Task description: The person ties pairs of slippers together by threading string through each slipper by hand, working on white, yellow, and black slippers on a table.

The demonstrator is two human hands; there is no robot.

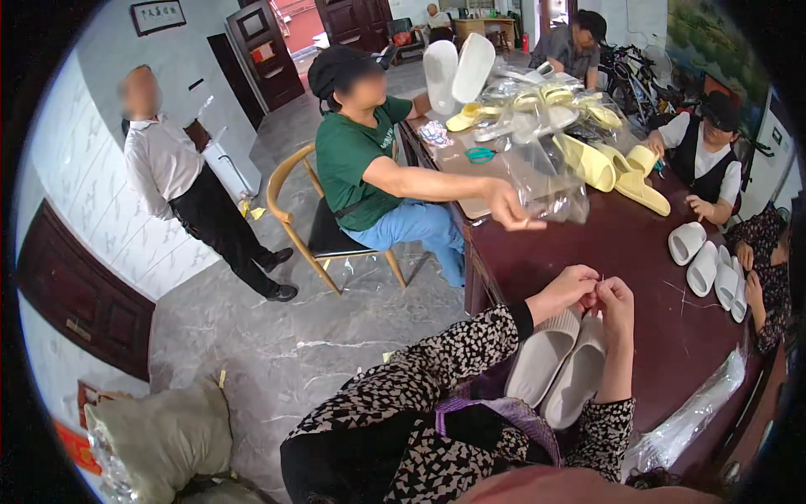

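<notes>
My left hand (574, 288) and my right hand (615, 301) meet over the near edge of the table. Both are closed, with the fingertips pinched together. Something tiny and thin seems to be between them, too small to name. Right below my wrists lies a pair of pale grey slippers, the left slipper (540, 363) beside the right slipper (579, 376), toes pointing away from me. Part of their toe ends is hidden by my hands.
Yellow slippers (642, 191), white slippers (702, 269) and clear plastic bags (546, 168) lie on the dark red table (554, 252). Thin threads (684, 307) trail near the white slippers. A bundle of clear plastic (693, 412) lies at right. A co-worker's hand (510, 204) reaches across from the left.
</notes>
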